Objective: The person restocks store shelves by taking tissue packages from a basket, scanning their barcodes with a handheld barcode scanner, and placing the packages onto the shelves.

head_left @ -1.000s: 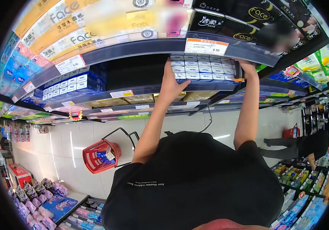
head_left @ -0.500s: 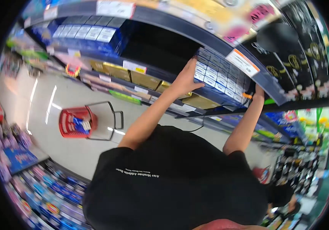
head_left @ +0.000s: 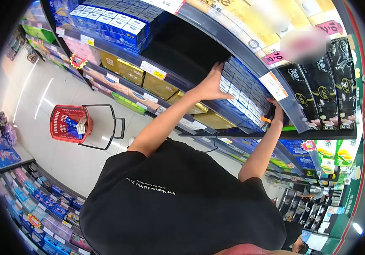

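A block of small blue-and-white packs (head_left: 244,91) sits on the shelf, squeezed between my two hands. My left hand (head_left: 213,85) presses on its left side, thumb along the front edge and fingers reaching back. My right hand (head_left: 277,111) is at the block's right end, its fingers partly hidden between the packs and the shelf's price rail. An orange band (head_left: 266,120) with a dark cable lies near my right wrist.
More blue packs (head_left: 110,25) stand at the shelf's left. Black tissue packs (head_left: 320,91) are on the right. Gold boxes (head_left: 159,86) fill a lower shelf. On the floor stands a red basket (head_left: 70,123) with a blue pack inside and a black handle.
My view has shifted, so the shelf and basket sit differently in frame. Both hands stay at the block's ends; the right hand's fingers now show more around its right end.
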Tool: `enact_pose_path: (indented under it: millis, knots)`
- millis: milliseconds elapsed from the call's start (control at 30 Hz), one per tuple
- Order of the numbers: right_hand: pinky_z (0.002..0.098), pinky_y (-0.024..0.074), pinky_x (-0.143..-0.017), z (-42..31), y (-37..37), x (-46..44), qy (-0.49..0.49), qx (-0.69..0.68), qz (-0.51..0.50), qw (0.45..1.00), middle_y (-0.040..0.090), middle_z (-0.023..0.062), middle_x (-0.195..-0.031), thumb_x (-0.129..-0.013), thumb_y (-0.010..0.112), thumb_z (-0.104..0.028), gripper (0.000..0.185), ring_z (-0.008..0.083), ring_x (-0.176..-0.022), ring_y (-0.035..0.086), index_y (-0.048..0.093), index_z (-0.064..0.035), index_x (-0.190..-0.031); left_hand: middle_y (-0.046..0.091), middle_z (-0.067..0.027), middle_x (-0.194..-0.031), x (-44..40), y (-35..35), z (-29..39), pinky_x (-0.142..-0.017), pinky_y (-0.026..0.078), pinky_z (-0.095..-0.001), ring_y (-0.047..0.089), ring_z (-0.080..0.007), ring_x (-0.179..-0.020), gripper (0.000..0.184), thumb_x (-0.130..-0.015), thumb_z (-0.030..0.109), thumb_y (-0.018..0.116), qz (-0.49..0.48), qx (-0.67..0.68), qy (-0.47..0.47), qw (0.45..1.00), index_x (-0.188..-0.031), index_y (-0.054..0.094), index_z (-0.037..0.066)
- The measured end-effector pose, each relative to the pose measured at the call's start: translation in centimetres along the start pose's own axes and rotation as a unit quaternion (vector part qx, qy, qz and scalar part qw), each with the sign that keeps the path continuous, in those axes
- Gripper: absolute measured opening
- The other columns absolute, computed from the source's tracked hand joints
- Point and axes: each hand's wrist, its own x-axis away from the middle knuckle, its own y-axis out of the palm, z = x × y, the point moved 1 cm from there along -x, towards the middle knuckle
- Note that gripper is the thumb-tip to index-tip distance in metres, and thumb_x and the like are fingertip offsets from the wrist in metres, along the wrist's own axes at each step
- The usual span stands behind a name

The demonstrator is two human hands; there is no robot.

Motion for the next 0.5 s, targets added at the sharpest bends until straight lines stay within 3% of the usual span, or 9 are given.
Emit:
enact_pose_path:
  millis: [367,433,467,500]
  knots:
    - [0.0346,0.0498,-0.093,-4.5,4.5,6.6,0.035,0.058,0.018,0.998,0.063,0.009,-0.118,-0.085,0.066,-0.008,0.046,0.0211,-0.101,0.064,0.056,-0.0025,-0.129,0.033,-0.0292,-0.152,-1.0,-0.6,-0.2,-0.118,0.027,-0.0394,0.031,-0.0369,-0.144,0.102,-0.073,0.025,0.085,-0.109,0.134,-0.027,0.985,-0.149,0.025,-0.007]
    - [0.0345,0.0503,-0.092,-5.1,5.2,7.2,0.042,0.059,0.026,0.997,0.063,0.009,-0.117,-0.084,0.066,-0.007,0.045,0.0211,-0.1,0.064,0.057,-0.0022,-0.128,0.035,-0.0261,-0.152,-1.2,-0.2,-0.4,-0.116,0.028,-0.0373,0.034,-0.0339,-0.142,0.098,-0.077,0.027,0.081,-0.083,0.274,-0.144,0.947,-0.15,0.025,-0.005]
    - [0.0345,0.0505,-0.092,-5.4,5.2,7.5,0.046,0.059,0.032,0.997,0.063,0.009,-0.116,-0.083,0.066,-0.007,0.045,0.0212,-0.099,0.065,0.057,-0.0021,-0.127,0.037,-0.024,-0.151,-1.6,-0.1,-0.3,-0.114,0.029,-0.034,0.038,-0.0319,-0.14,0.087,-0.083,0.028,0.072,-0.039,0.348,-0.186,0.918,-0.151,0.027,-0.002]
    - [0.0344,0.0507,-0.092,-5.6,5.4,7.6,0.051,0.059,0.039,0.996,0.064,0.009,-0.116,-0.083,0.067,-0.006,0.045,0.0212,-0.099,0.065,0.058,-0.0019,-0.126,0.037,-0.024,-0.151,-2.1,0.4,-0.9,-0.114,0.029,-0.034,0.038,-0.0319,-0.14,0.087,-0.083,0.028,0.072,-0.047,0.344,-0.186,0.919,-0.151,0.027,-0.002]
